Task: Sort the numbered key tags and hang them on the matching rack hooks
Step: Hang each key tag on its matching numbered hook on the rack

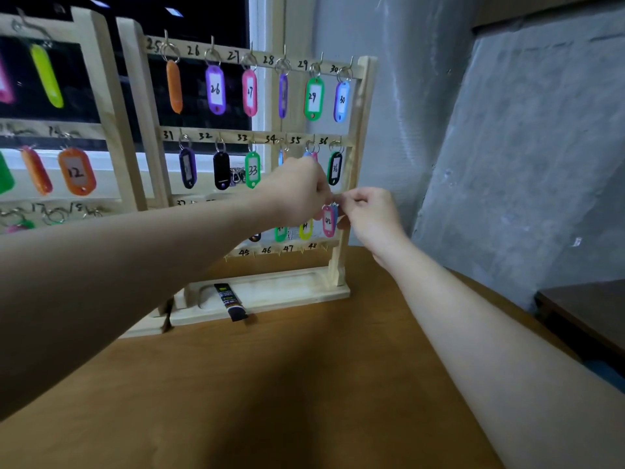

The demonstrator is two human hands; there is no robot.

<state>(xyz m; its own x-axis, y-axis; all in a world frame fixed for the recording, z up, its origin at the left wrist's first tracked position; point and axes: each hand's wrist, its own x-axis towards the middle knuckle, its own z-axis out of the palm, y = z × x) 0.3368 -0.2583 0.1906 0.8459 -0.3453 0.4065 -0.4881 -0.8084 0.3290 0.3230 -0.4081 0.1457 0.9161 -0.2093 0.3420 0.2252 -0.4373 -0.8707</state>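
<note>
Head view: your left hand (pixel 297 191) and right hand (pixel 368 211) are meeting, both pinching at the ring above the pink tag 42 (pixel 328 221). The tag is hanging long axis vertical, just below your fingertips, on the rack (pixel 351 184)'s third row, right end; right hand nearer.
</note>
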